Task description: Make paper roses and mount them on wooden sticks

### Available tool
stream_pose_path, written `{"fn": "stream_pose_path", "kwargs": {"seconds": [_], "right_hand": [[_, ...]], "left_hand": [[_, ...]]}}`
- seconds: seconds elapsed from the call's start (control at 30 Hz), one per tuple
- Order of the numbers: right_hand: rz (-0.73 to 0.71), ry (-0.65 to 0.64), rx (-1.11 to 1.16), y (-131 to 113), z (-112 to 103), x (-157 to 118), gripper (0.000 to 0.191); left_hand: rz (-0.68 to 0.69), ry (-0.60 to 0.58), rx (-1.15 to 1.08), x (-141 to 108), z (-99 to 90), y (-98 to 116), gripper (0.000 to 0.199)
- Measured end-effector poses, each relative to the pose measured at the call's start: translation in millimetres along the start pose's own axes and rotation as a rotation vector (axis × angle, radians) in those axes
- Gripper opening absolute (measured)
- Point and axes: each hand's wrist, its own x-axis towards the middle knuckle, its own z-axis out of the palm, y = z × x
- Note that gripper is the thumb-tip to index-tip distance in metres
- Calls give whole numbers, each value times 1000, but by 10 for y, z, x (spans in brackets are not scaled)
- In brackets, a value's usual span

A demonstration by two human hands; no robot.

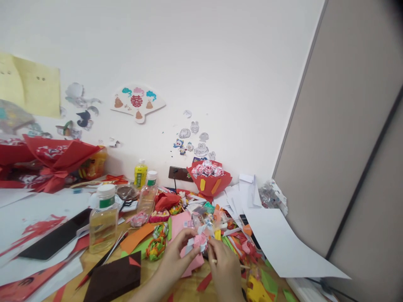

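Observation:
A small pink and white folded-paper flower point(200, 242) is between my two hands, above the cluttered table. My left hand point(180, 255) curls round its left side, with thumb and fingers closed on it. At the flower's right edge are the pinched fingertips of my right hand point(225, 266). A thin pale wooden stick point(214, 261) crosses inside that right hand, its blunt end poking out between the fingers. Behind the flower lies a sheet of pink paper point(180, 224). My fingers partly cover the flower's underside.
Two clear bottles with white caps, one a bottle of yellowish liquid point(103, 230), stand left. A red-wrapped paper bouquet point(209, 180) is against the wall. Paper scraps, a dark brown square point(115, 279), a black tablet-like slab point(58, 235) and a large white sheet point(289, 243) surround my hands.

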Motion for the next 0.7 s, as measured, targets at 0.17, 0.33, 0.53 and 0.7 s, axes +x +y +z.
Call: {"fn": "stream_pose_path", "kwargs": {"seconds": [0.17,0.33,0.53,0.7], "right_hand": [[-6,-34,-47,-14,-26,1,27],[-1,-114,-7,-15,-62,26,22],[-23,-75,2,-11,-51,23,22],[-41,-121,-10,0,-52,8,26]], "left_hand": [[-20,-6,11,-2,-8,-5,21],[-21,-6,-12,0,-23,-21,24],[-46,0,-35,11,-21,-14,24],[-61,-1,-68,14,-17,-30,27]]}}
